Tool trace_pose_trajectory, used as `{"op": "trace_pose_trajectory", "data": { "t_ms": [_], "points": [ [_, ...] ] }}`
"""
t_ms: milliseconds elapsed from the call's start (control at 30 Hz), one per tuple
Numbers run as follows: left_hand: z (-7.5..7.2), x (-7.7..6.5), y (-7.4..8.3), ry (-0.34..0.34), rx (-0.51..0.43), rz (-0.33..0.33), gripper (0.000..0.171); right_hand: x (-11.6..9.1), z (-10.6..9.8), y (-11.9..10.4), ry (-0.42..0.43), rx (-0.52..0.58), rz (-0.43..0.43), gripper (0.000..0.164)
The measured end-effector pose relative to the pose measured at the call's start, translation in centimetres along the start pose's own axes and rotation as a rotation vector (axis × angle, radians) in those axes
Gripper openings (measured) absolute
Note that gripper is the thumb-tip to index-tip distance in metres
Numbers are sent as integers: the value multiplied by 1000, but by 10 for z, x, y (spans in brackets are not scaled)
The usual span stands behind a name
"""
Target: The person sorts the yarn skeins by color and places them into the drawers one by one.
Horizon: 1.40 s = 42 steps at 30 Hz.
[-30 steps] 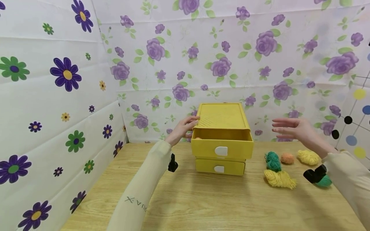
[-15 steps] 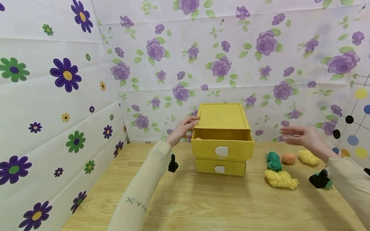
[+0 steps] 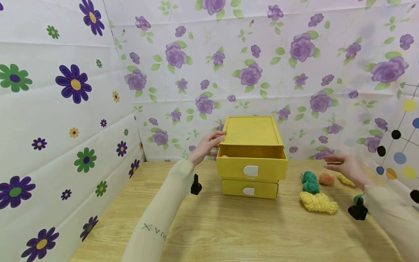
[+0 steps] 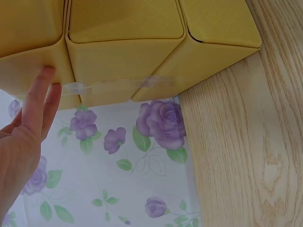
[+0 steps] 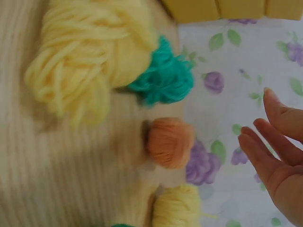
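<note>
A yellow drawer box (image 3: 252, 131) stands at the back of the table, its top drawer (image 3: 252, 168) pulled out. Inside that drawer's left corner a bit of something orange shows. My left hand (image 3: 207, 147) rests with extended fingers against the box's upper left side; the left wrist view has its fingertips on the yellow wall (image 4: 125, 66). To the right, my right hand (image 3: 348, 169) hovers with nothing in it, fingers loosely spread above the yarn. Beneath and beside it lie a green skein (image 3: 309, 182), an orange ball of yarn (image 3: 326, 178) and a yellow skein (image 3: 318, 202).
A second yellow skein (image 3: 345, 179) and another green one (image 3: 358, 198) are partly covered by the right hand and sleeve. Below the pulled-out drawer is a lower drawer (image 3: 249, 187). Flowered sheets (image 3: 183, 87) hang behind and left of the wooden table (image 3: 209, 229).
My right hand first drew away to the right, then came down lower over the yarn. The left hand and the drawer box stay where they were.
</note>
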State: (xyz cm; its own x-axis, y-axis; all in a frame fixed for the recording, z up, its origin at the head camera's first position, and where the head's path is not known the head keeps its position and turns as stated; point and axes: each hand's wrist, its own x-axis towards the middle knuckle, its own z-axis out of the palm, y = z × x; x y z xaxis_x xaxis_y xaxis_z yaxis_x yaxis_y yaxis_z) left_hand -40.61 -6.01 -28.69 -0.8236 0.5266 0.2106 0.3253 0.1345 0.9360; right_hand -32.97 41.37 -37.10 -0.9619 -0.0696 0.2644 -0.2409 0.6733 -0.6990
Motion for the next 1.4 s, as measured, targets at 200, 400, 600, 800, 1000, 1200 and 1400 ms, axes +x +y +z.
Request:
{"op": "trace_pose_trajectory", "data": {
  "t_ms": [200, 400, 600, 800, 1000, 1200, 1400],
  "points": [
    [-1, 6, -10, 22, -2, 10, 39, -3, 12, 15, 60, -51, -20, 44],
    [-1, 6, -10, 22, -3, 7, 39, -3, 15, 25, 60, -71, 15, 46],
    [-2, 6, -11, 21, -2, 12, 40, -4, 20, 30, 31, -52, 71, 53],
    [-2, 6, -11, 22, 3, 11, 40, -6, 25, 35, -9, -43, 131, 59],
    [-2, 7, -11, 24, 11, 9, 41, -5, 29, 40, -25, -62, 178, 66],
    [-1, 2, -5, 8, -5, 4, 42, -3, 33, 47, -53, -69, 178, 64],
    [2, -7, 14, -25, -14, -18, 44, -3, 36, 50, -27, -63, 148, 61]
  ]
}}
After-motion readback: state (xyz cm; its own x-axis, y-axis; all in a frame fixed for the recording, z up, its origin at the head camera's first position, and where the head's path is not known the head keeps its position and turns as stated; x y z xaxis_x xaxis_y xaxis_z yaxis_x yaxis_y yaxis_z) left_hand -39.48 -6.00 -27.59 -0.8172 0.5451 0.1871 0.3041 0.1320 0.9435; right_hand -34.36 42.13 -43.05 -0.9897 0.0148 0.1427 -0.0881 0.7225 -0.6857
